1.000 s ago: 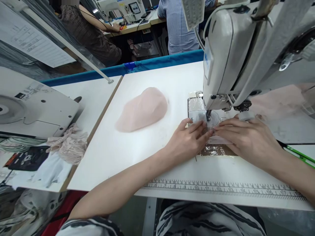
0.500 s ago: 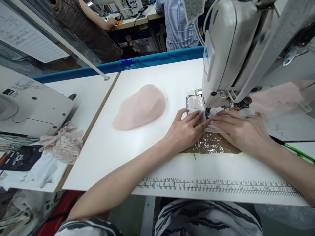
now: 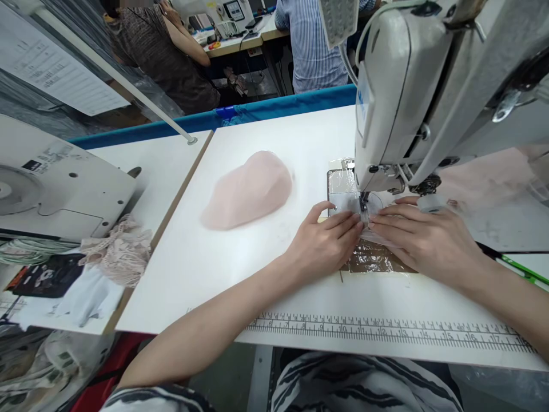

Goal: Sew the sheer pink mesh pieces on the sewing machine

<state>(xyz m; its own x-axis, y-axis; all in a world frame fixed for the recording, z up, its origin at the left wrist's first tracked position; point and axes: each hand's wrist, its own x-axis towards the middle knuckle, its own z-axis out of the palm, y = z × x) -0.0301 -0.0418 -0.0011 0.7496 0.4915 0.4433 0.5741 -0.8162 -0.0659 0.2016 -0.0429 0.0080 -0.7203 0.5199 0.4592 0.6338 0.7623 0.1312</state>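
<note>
The left hand point(image 3: 326, 240) and right hand point(image 3: 422, 237) lie flat and open, pressing a small thin cloth point(image 3: 377, 240) down between their fingertips, just under the needle point(image 3: 363, 206), so I think a finger sliding closer could get poked.

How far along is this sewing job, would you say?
No finished seam shows yet. In hand: the left hand and right hand press a small sheer piece flat at the needle. Left: the pink pile beside them may be waiting or done; I cannot tell which.
</note>
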